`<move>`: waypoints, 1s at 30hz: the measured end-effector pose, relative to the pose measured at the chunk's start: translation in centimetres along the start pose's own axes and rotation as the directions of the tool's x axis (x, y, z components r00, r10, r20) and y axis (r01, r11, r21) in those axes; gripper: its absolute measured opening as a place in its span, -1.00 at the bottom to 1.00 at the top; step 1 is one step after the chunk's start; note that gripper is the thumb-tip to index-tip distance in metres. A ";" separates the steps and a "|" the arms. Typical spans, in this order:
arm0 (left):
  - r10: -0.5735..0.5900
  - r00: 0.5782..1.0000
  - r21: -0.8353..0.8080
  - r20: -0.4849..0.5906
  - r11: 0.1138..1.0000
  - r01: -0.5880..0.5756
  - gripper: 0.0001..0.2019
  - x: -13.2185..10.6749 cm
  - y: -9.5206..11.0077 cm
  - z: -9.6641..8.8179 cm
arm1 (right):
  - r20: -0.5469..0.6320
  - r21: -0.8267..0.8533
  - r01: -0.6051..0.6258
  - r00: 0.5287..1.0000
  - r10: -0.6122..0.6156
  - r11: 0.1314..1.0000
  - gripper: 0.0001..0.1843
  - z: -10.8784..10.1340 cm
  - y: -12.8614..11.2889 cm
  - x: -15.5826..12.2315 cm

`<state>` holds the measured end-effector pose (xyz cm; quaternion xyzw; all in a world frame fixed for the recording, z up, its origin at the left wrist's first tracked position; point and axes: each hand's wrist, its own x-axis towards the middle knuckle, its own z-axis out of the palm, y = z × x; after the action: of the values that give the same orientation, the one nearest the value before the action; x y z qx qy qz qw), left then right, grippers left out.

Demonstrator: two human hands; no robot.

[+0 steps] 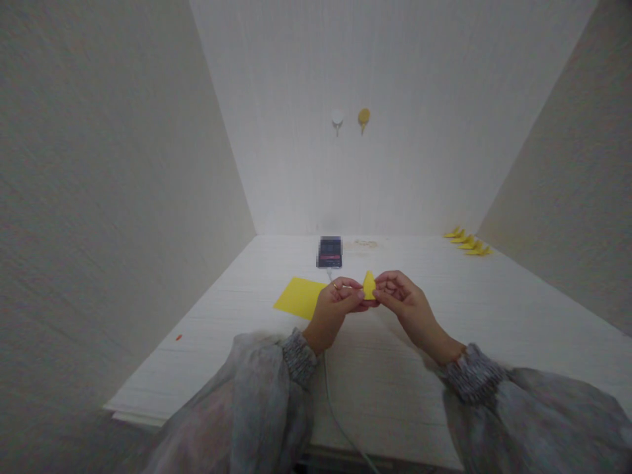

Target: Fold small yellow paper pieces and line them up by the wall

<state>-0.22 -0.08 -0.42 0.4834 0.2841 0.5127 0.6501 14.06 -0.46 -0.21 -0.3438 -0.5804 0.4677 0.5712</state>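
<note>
A small piece of folded yellow paper (369,286) is held up between both hands, its narrow end pointing away from me. My left hand (338,304) pinches its left edge between thumb and fingers. On the opposite edge, my right hand (403,304) grips it the same way. Flat on the table, a yellow sheet of paper (299,297) lies partly behind my left hand. The fingertips cover the lower sides of the folded piece.
Several folded yellow paper pieces (467,241) stand in a row at the table's (237,289) far right. A phone (330,252) sits near the back wall, its cable (330,388) running toward me. An orange scrap (178,338) lies left. Two hooks (364,117) are on the wall.
</note>
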 end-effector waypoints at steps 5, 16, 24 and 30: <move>0.005 1.000 -0.018 0.010 1.000 -0.004 -0.77 0.0 -0.1 -0.2 | -0.048 -0.027 -0.018 0.999 0.016 0.999 -0.85 -0.2 0.5 0.0; 0.013 1.000 -0.045 -0.014 0.999 -0.014 -0.75 -0.2 0.2 -0.2 | 0.013 0.053 -0.027 1.000 0.026 0.998 -0.82 -0.5 0.6 -0.2; 0.011 1.000 -0.045 -0.008 0.999 -0.012 -0.75 -0.3 0.5 -0.1 | 0.010 0.045 -0.012 1.000 0.012 0.999 -0.80 -0.5 0.2 -0.3; 0.024 1.000 -0.067 -0.011 0.997 -0.024 -0.77 -0.2 0.6 0.0 | -0.025 0.013 0.008 1.000 -0.008 1.000 -0.80 -0.5 0.4 -0.3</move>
<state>-0.56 -0.30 0.12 0.4620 0.2642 0.5323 0.6584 14.49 -0.49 -0.75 -0.3434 -0.5713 0.4651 0.5825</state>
